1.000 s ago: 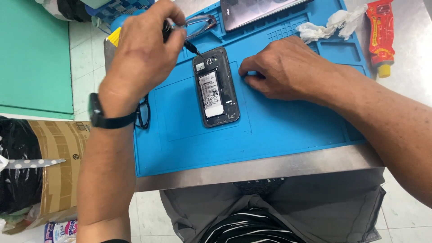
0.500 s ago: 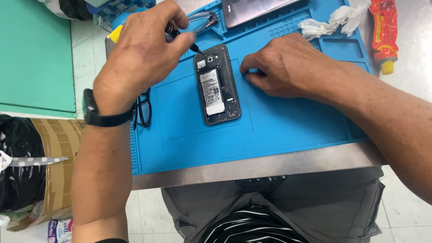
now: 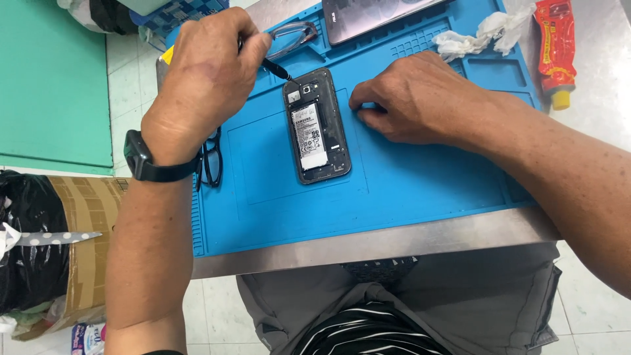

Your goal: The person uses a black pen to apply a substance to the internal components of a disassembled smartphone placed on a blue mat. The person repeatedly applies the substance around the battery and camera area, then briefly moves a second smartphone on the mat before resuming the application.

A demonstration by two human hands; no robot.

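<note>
Currently, left hand (image 3: 207,79) pinches a screwdriver (image 3: 276,68), tip at the phone's (image 3: 317,125) far-left corner. Right hand (image 3: 420,98) rests fingers curled on the blue mat (image 3: 407,190), just right of it. Advice: keep the driver square, pressure light. Phone lies mid-mat, back off, battery exposed.

Brightness: bright, even, daylight-like.
Shadows: soft, short, under the left hand (image 3: 204,79) and right hand (image 3: 420,98) on the blue silicone work mat (image 3: 407,190).
Glare: mild sheen on the steel table edge (image 3: 394,240).
Focus: sharp centre; slight wide-angle stretch toward the corners.
</note>
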